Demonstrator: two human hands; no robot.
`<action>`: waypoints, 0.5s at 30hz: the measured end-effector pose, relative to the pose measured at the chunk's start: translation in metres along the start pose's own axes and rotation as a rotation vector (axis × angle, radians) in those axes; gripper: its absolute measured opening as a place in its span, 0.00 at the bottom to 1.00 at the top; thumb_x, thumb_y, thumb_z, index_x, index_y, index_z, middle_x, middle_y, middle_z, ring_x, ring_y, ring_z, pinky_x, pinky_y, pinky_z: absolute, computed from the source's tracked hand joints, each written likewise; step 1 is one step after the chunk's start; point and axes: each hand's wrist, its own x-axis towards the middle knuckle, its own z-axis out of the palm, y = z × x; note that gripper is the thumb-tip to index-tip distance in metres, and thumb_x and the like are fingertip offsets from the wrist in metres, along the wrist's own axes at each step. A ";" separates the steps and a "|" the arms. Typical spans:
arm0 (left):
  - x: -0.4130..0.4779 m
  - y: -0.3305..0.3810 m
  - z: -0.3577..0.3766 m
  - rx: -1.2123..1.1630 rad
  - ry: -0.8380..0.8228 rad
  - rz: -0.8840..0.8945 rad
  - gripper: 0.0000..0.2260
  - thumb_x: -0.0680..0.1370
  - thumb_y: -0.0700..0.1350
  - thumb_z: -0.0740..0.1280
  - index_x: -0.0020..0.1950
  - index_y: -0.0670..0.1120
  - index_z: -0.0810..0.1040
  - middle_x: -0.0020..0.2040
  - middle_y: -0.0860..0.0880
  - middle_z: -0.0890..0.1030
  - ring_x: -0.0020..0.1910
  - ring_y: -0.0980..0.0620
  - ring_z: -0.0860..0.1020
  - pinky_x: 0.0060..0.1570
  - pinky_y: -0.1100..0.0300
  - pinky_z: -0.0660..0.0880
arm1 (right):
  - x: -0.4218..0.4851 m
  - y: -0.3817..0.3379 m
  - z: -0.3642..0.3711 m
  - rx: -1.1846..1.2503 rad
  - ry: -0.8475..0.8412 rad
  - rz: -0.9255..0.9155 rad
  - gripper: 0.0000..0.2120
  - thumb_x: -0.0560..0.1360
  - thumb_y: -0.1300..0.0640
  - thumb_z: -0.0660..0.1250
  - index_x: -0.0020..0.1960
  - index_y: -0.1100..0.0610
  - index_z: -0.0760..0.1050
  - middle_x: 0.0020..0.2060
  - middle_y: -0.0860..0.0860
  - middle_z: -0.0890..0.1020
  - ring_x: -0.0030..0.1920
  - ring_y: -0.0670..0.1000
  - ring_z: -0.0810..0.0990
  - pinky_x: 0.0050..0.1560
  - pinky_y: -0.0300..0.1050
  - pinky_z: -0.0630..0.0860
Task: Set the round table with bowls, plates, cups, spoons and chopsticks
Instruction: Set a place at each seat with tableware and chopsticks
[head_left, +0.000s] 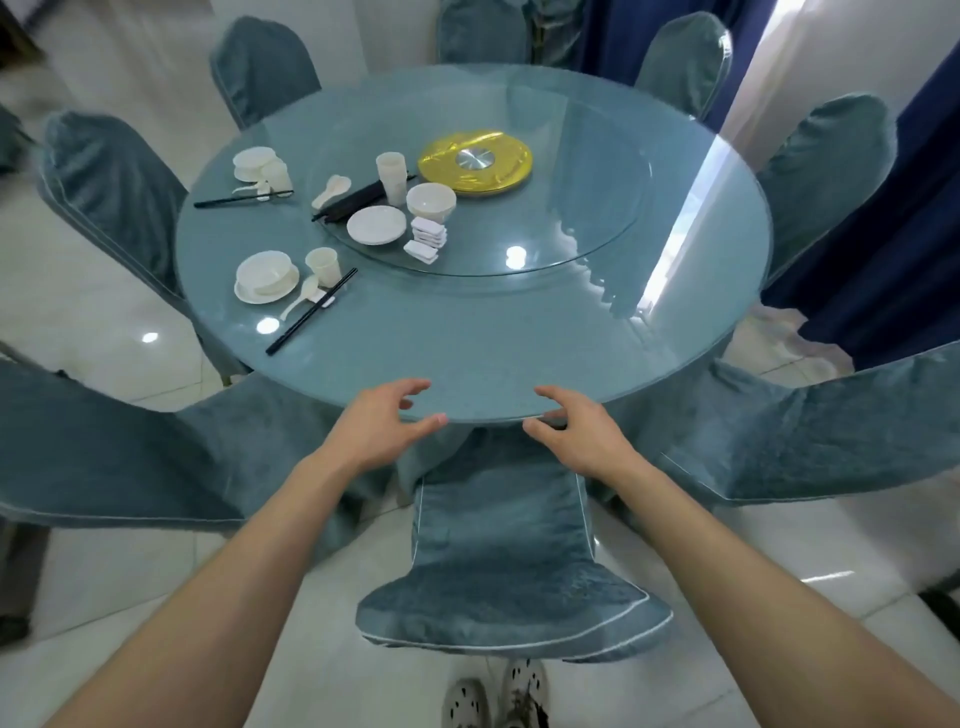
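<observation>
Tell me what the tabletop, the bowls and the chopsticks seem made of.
Tabletop: likely glass over teal cloth; it mirrors light sharply. Bowls: glossy white, probably ceramic or porcelain. Chopsticks: smooth black, plastic or lacquered wood; cannot tell which.

Both hands, left hand (382, 426) and right hand (576, 428), empty, fingers loosely curled, at near rim of round table (467, 332); two place settings far left.

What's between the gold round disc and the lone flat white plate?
Head view: a white round bowl, between gold round disc and flat white plate.
</observation>
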 end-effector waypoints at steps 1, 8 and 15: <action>-0.001 0.004 0.002 0.004 -0.002 0.005 0.32 0.77 0.67 0.74 0.77 0.54 0.75 0.73 0.57 0.79 0.66 0.57 0.80 0.68 0.51 0.78 | -0.002 0.002 -0.003 0.004 0.005 0.002 0.30 0.82 0.44 0.70 0.81 0.49 0.67 0.72 0.52 0.79 0.68 0.50 0.79 0.73 0.52 0.74; 0.001 0.036 0.028 -0.009 -0.007 0.025 0.32 0.76 0.66 0.74 0.77 0.54 0.75 0.73 0.56 0.79 0.65 0.56 0.81 0.66 0.54 0.77 | -0.019 0.025 -0.022 0.050 0.034 -0.019 0.32 0.80 0.47 0.73 0.81 0.48 0.67 0.70 0.50 0.79 0.64 0.47 0.80 0.70 0.47 0.74; 0.035 0.085 0.067 -0.009 0.002 -0.010 0.33 0.76 0.67 0.74 0.78 0.56 0.74 0.74 0.58 0.78 0.64 0.58 0.80 0.66 0.51 0.78 | 0.015 0.076 -0.069 0.128 0.004 -0.056 0.33 0.80 0.49 0.74 0.81 0.47 0.66 0.73 0.46 0.76 0.60 0.46 0.84 0.65 0.49 0.80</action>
